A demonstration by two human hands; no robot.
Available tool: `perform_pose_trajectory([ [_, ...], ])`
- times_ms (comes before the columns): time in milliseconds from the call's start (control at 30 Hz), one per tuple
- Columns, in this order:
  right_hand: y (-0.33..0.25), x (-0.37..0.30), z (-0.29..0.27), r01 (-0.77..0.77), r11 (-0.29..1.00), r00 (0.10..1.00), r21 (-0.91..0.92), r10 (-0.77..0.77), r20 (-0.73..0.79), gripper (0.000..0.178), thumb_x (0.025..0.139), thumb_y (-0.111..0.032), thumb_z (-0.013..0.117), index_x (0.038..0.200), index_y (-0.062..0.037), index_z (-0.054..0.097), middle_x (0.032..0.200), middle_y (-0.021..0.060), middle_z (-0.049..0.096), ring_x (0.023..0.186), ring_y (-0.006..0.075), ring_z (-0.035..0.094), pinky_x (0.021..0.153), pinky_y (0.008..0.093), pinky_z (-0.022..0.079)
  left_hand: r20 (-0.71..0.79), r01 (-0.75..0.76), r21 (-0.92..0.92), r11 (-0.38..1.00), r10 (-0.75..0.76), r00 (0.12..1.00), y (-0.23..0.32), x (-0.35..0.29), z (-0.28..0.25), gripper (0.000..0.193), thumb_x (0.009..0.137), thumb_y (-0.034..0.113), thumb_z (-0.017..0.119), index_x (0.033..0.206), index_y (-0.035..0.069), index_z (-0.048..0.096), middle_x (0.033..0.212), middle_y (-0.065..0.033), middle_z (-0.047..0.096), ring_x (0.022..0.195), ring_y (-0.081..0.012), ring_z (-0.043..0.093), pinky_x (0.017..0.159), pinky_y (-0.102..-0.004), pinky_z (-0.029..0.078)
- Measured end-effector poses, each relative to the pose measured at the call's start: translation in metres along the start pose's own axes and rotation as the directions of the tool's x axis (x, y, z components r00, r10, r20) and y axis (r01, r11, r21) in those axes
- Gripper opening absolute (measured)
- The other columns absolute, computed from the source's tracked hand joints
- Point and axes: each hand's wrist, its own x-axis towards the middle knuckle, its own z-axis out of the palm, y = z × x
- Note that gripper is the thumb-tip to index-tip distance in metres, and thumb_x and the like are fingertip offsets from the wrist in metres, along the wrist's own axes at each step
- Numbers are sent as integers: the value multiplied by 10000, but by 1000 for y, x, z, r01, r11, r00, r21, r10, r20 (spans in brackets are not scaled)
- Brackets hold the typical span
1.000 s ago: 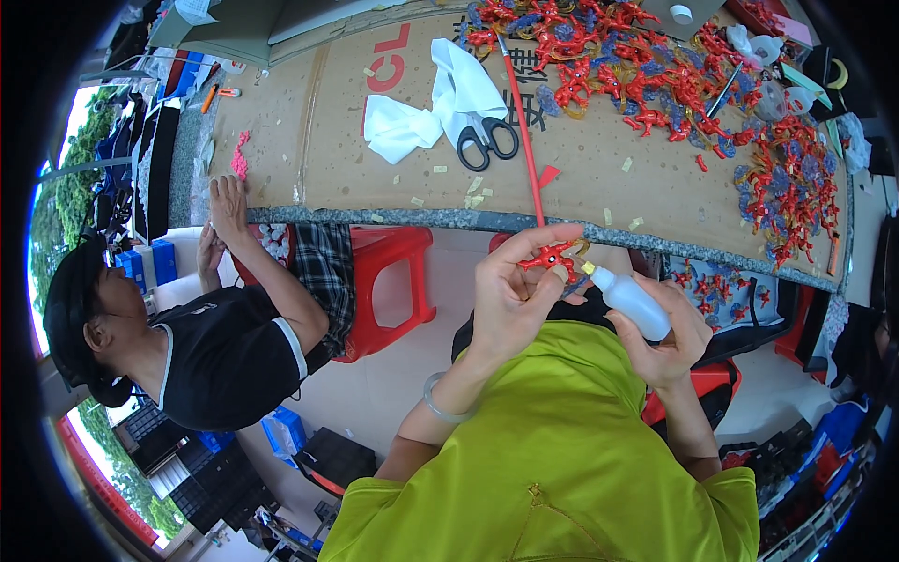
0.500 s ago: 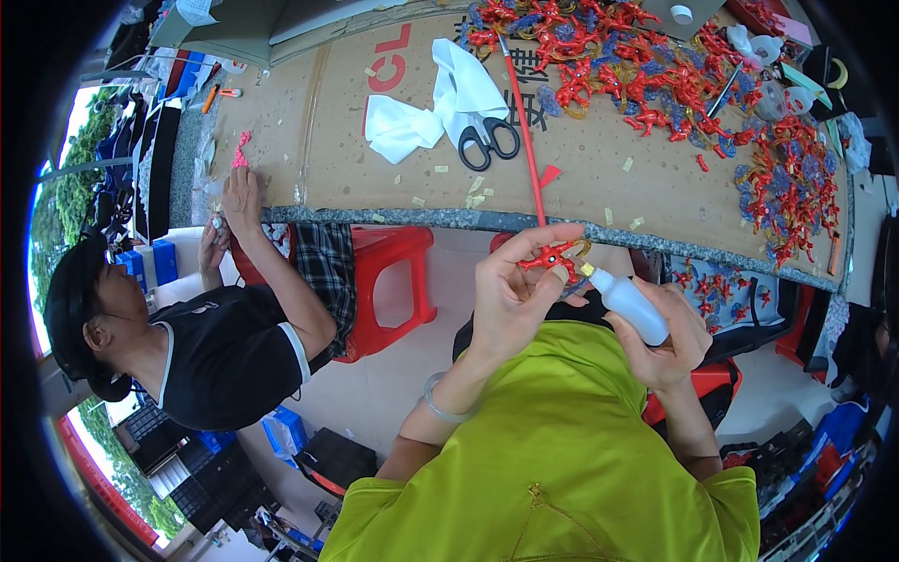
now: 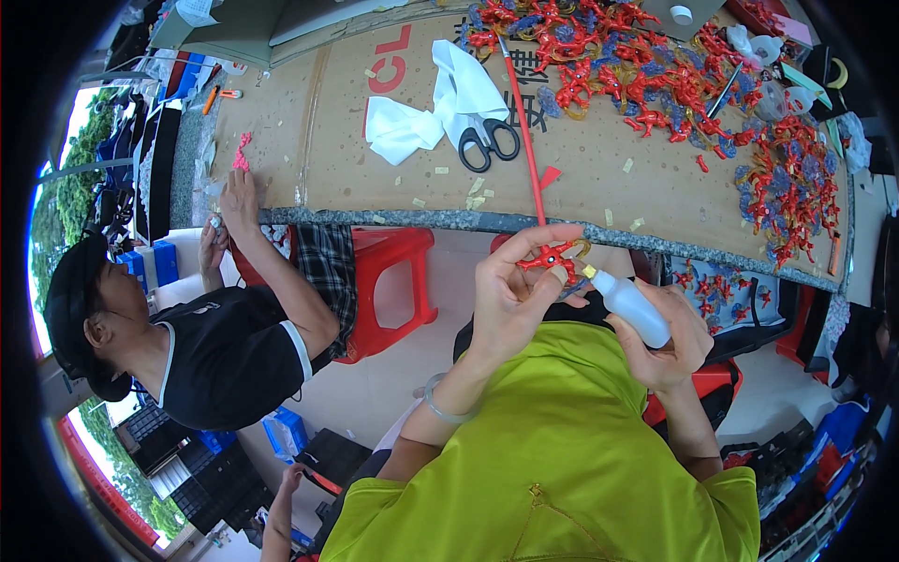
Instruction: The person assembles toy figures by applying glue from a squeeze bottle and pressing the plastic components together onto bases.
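Beyond the fingers (image 3: 536, 242) lies a tabletop (image 3: 440, 218) covered with brown cardboard (image 3: 337, 169). Left of the fingers, a red stool (image 3: 377, 295) stands on the pale floor (image 3: 361, 386). Much farther left there is a window (image 3: 86, 99) with green trees (image 3: 73, 201) outside, and daylight is bright there. Black crates (image 3: 211, 482) are stacked behind the fingers, to the left.

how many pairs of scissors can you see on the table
1: black-handled scissors, on the cardboard beside the white cloth, left of the red stick. Others may be hidden.
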Motion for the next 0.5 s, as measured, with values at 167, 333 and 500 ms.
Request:
perform_pose_trajectory([
  [167,11,-4,-14,-160,985,982,66,166,-88,397,681,27,762,1042,98,614,944,209,664,821,279,662,701,332,527,-36,0,-69,998,-3,999,3,1,-1,439,864,-115,494,1292,-52,418,1135,-170,573,934,-224,673,742,-307,608],
  [333,76,21,-2,-403,838,846,368,495,-200,453,805,70,638,1238,54,503,1145,171,614,1007,242,627,907,347,485,-59,-35,-112,993,29,998,-3,1,-1,359,838,-136,535,1141,-11,387,1080,-166,590,897,-221,682,796,-300,579],
  [500,109,33,4,-453,886,878,103,463,-124,428,798,29,671,1202,41,530,1176,152,612,1081,203,582,953,323,437,-68,-39,5,999,39,997,-4,0,0,292,841,-124,550,1072,-11,411,1019,-143,620,876,-188,682,758,-256,560],
])
